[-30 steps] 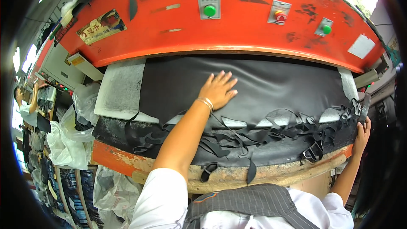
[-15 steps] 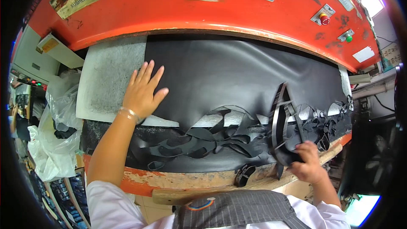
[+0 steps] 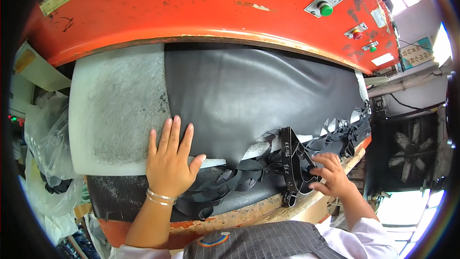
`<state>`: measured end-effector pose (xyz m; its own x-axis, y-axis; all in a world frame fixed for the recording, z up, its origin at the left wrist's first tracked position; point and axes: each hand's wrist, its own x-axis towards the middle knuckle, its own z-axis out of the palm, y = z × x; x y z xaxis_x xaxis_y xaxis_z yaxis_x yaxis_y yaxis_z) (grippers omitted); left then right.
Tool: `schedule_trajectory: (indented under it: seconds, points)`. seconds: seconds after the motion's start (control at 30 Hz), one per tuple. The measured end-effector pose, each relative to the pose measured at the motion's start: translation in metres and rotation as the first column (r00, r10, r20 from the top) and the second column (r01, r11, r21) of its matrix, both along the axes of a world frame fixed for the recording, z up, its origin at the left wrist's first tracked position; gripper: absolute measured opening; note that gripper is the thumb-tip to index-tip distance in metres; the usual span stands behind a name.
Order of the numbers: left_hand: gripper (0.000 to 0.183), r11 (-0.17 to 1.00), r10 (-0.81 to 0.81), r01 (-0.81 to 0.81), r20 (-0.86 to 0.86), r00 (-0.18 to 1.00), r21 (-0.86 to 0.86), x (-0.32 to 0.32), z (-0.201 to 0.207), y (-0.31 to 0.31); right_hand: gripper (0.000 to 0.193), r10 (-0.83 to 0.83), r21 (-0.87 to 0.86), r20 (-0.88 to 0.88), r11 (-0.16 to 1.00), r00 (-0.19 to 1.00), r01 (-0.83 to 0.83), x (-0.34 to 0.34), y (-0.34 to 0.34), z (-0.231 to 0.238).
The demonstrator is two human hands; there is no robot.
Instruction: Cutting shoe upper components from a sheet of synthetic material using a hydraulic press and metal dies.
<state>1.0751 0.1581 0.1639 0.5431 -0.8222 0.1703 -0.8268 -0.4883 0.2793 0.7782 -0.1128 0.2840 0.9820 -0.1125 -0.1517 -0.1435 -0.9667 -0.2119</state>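
A sheet of smooth black leather (image 3: 249, 91) lies over a pale cutting board (image 3: 110, 110). My left hand (image 3: 170, 163) rests flat with spread fingers at the leather's left edge, partly over the bare board. A black strip-metal cutting die (image 3: 291, 156), with pale handwriting on its side, stands among the scraps along the front edge. My right hand (image 3: 333, 175) is just right of it, fingers apart and slightly curled around open air; whether a fingertip touches the die I cannot tell. A second, smaller die (image 3: 289, 198) sits at the table's front rim.
Cut black leather scraps (image 3: 230, 182) hang along the front. A red press beam (image 3: 191, 14) spans the back, with a green button (image 3: 326, 9) and a red button (image 3: 357, 34). Plastic bags (image 3: 48, 129) are at the left, a fan (image 3: 407, 148) at the right.
My right hand has brought the large die down onto the front scraps and loosened its fingers. My left hand has slid nearer along the leather's edge. The view has shifted.
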Motion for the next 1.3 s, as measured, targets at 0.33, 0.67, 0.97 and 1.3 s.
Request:
schedule_trajectory:
  seconds: [0.33, 0.67, 0.97, 1.3]
  points:
    - [0.049, 0.997, -0.053, 0.049, -0.093, 0.994, -0.054, 0.005, -0.005, 0.006, 0.110, -0.442, 0.042, -0.036, 0.895, 0.896, 0.443, 0.015, 0.035, -0.054]
    - [0.041, 0.997, -0.042, 0.035, -0.097, 0.994, -0.070, 0.005, -0.006, -0.004, 0.051, -0.123, -0.142, 0.199, 0.978, 0.972, 0.153, 0.081, 0.022, -0.041]
    - [0.026, 0.988, -0.014, -0.001, -0.092, 0.996, -0.153, 0.009, -0.007, -0.003, 0.015, -0.047, -0.099, 0.084, 0.993, 0.995, 0.056, 0.142, 0.025, -0.084]
    - [0.024, 0.982, -0.033, 0.017, -0.084, 0.996, -0.187, 0.018, -0.002, 0.000, 0.029, 0.136, 0.366, 0.267, 0.901, 0.954, -0.231, 0.066, 0.055, -0.054]
